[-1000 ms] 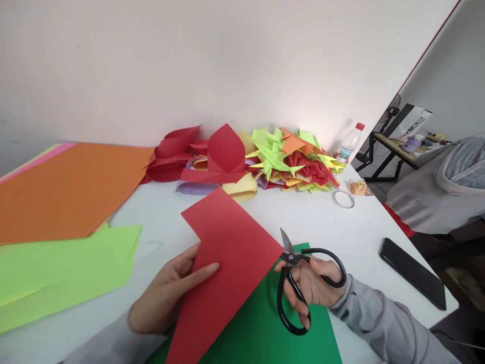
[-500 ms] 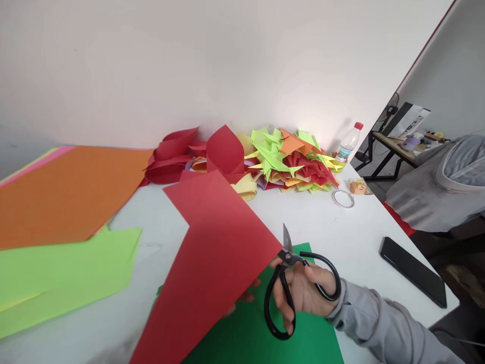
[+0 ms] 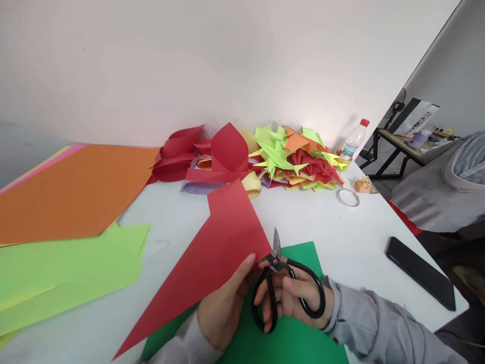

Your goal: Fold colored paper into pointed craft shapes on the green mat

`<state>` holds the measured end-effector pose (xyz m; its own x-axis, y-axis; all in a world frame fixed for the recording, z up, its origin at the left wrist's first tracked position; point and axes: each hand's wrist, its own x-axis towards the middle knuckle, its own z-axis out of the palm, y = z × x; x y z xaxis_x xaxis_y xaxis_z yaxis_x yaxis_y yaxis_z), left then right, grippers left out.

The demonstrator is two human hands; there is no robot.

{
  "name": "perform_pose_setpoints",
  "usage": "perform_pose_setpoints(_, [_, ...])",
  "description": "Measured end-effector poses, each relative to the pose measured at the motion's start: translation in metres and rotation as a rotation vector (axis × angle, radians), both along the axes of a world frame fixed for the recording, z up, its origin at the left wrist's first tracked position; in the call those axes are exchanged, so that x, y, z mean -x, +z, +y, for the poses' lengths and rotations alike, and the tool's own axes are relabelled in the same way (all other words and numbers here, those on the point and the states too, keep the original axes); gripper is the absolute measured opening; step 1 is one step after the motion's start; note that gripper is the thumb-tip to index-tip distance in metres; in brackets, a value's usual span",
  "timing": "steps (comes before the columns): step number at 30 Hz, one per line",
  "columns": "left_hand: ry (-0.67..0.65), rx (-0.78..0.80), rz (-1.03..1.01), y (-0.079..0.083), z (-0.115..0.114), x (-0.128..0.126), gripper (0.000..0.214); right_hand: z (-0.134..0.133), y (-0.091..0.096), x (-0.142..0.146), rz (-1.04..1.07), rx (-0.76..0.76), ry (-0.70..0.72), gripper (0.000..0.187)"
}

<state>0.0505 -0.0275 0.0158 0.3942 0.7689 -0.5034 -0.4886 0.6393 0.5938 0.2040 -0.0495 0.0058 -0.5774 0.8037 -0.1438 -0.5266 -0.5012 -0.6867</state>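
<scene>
My left hand (image 3: pixel 227 306) pinches the lower right edge of a large sheet of red paper (image 3: pixel 214 247), its thumb lying on top. The paper is held up at a slant and has a notch cut from its upper left side. In my right hand (image 3: pixel 295 296) is a pair of scissors (image 3: pixel 276 260) with black looped handles, my fingers through the loops. The blades stand apart, one pointing up, at the right corner of the red paper. Beneath both hands lies a sheet of green paper (image 3: pixel 295 338).
Orange sheets (image 3: pixel 76 197) and light green paper (image 3: pixel 76 268) lie on the left. Along the wall are curled red paper shapes (image 3: pixel 229 146) and a pile of folded paper stars (image 3: pixel 280 151). A bottle (image 3: pixel 354 140), tape roll (image 3: pixel 347 197), snack packet (image 3: pixel 364 184) and phone (image 3: pixel 420 273) stand or lie on the right.
The red paper has turned, its top swinging right and its surface tilting. My left hand, mostly hidden behind the paper before, now shows. The scissors have shifted slightly left, blades still apart.
</scene>
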Motion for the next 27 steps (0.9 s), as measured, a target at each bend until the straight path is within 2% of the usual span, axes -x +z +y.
perform_pose_setpoints(4, [0.027,-0.013,0.033,0.000,0.002,0.000,0.031,-0.003,-0.009,0.002,0.020,0.064,0.004,0.061])
perform_pose_setpoints(7, [0.173,-0.011,0.091,0.003,0.003,0.003,0.020,-0.005,-0.016,0.004,0.044,0.167,-0.004,0.068])
perform_pose_setpoints(9, [0.212,0.000,0.095,0.004,0.004,0.004,0.016,-0.005,-0.019,0.005,0.068,0.219,-0.011,0.070])
perform_pose_setpoints(12, [0.026,0.047,0.006,0.003,0.003,0.003,0.021,-0.004,-0.024,0.007,0.087,0.224,0.035,0.078])
perform_pose_setpoints(15, [-0.119,0.074,-0.101,0.001,0.002,0.000,0.032,-0.004,-0.027,0.009,0.098,0.142,0.000,0.079])
perform_pose_setpoints(20, [-0.123,0.079,-0.156,-0.003,0.004,0.000,0.031,-0.007,-0.028,0.011,0.083,0.010,-0.070,0.082])
perform_pose_setpoints(23, [-0.179,0.076,-0.172,-0.005,0.004,0.000,0.035,-0.009,-0.030,0.012,0.067,-0.030,-0.059,0.081])
perform_pose_setpoints(27, [-0.166,0.059,-0.167,-0.005,0.003,-0.003,0.038,-0.010,-0.035,0.014,0.054,-0.073,-0.053,0.079])
